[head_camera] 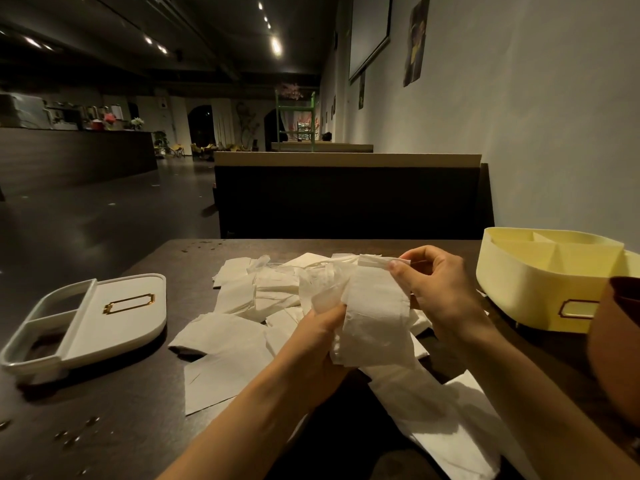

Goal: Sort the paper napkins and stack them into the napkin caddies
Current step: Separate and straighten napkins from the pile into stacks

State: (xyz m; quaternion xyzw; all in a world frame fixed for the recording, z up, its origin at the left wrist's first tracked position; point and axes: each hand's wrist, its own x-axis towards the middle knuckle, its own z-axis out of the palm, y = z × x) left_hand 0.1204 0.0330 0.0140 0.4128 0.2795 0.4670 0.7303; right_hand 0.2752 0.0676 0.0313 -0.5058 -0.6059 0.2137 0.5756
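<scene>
A loose heap of white paper napkins [249, 306] covers the middle of the dark table [104, 410]. Above it I hold a bunch of napkins [374, 313]. My left hand [317, 341] grips the bunch at its lower left edge. My right hand [440, 285] pinches its top right corner between thumb and fingers. A long napkin strip [433, 410] trails from the bunch toward me. A white caddy [114, 323] with a gold label frame lies at the left. At the right stands a pale yellow caddy [530, 289] with dividers inside, nothing visible in it.
A brown rounded object [616, 341] sits at the right edge, in front of the yellow caddy. A dark booth seat back [346, 199] rises behind the table. The wall [536, 133] runs along the right. Small water drops [69, 438] lie on the table near me at the left.
</scene>
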